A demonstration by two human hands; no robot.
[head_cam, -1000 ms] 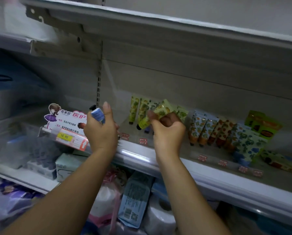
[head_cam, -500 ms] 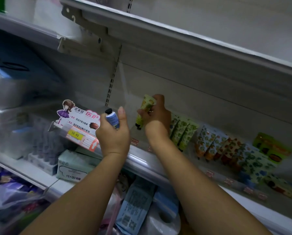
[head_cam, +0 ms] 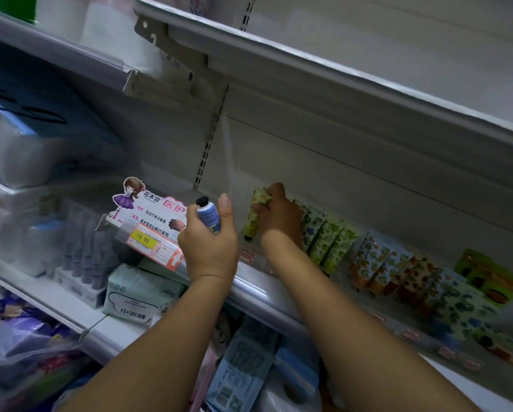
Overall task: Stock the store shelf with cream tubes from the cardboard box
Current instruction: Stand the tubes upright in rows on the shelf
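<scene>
A person's right hand (head_cam: 279, 217) grips a yellow-green cream tube (head_cam: 256, 217), which now stands nearly upright, cap down, near the back of the shelf (head_cam: 258, 289). It sits at the left end of the row of tubes (head_cam: 329, 242) propped there. A second ago the same tube was held tilted in front of that row, close to the shelf's front edge, and the hand has since carried it inward and to the left. The left hand (head_cam: 210, 248) has stayed near the front edge with its fingers wrapped round a blue cream tube (head_cam: 209, 217), black cap up, just beside the price card (head_cam: 151, 215). The two hands are apart.
</scene>
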